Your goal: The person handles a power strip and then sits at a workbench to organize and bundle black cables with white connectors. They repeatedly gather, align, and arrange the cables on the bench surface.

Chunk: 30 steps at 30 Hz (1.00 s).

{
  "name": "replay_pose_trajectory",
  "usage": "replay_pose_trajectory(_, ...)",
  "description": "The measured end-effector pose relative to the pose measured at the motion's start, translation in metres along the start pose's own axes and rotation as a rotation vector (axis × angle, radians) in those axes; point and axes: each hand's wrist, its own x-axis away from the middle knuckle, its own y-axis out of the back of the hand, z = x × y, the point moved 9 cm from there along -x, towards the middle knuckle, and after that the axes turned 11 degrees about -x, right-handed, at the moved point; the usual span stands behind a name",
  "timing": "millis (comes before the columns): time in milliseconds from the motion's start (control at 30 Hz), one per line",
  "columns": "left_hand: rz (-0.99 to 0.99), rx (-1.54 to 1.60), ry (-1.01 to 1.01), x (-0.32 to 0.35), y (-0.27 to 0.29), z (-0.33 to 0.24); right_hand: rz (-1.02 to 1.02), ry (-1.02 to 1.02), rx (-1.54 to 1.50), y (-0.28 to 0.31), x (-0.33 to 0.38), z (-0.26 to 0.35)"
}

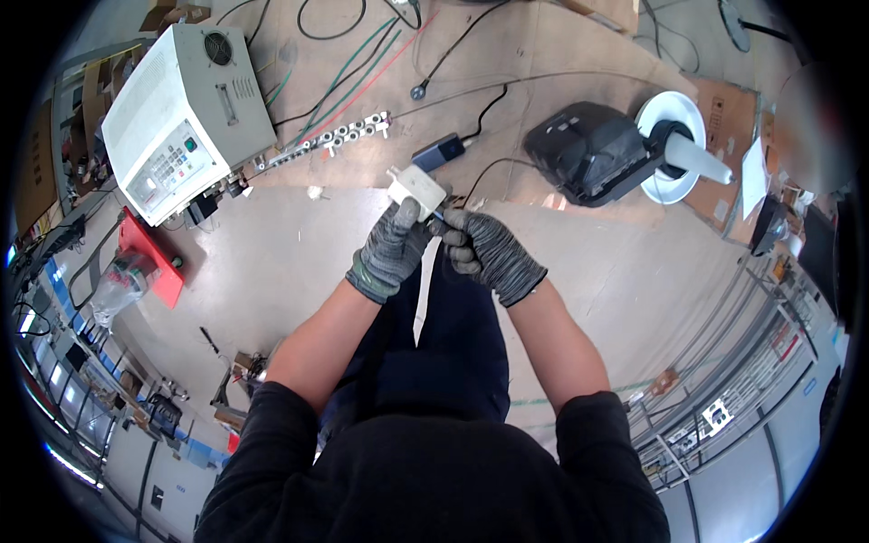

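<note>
Both my hands wear grey knitted gloves and meet at the near edge of the workbench. My left hand (391,249) is closed around a small white box (417,191), with its thumb on the near side. The box is tilted, and a short stub stands out at its far left corner. Against the box's right side, my right hand (493,253) is closed in a pinch. A thin dark and bluish piece shows at those fingertips, too small to name. Just beyond the box lies a dark power adapter (438,152) with a black cable.
A beige machine with keypad (172,167) stands at the left of the workbench (507,54). Beside it lies a metal strip with several round fittings (348,133). On the right are a black device (587,152) and a white round dish (671,113). Loose cables cross the top.
</note>
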Motion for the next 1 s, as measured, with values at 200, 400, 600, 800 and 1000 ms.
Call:
replay_pose_trajectory(200,0.002,-0.033,0.026,-0.014,-0.004,0.000,0.093,0.028,0.040,0.006,-0.005,0.012)
replay_pose_trajectory(400,-0.037,-0.034,-0.035,-0.029,0.002,-0.009,-0.103,0.413,0.558,-0.008,0.007,0.066)
replay_pose_trajectory(600,-0.066,-0.013,-0.005,-0.048,0.016,-0.003,-0.059,0.572,0.768,-0.032,-0.010,0.086)
replay_pose_trajectory(800,-0.067,0.026,0.032,-0.073,0.018,-0.013,-0.053,0.669,0.873,-0.037,-0.028,0.117)
replay_pose_trajectory(1000,-0.039,0.025,0.037,-0.118,0.025,-0.021,-0.156,0.789,1.010,-0.062,-0.031,0.166)
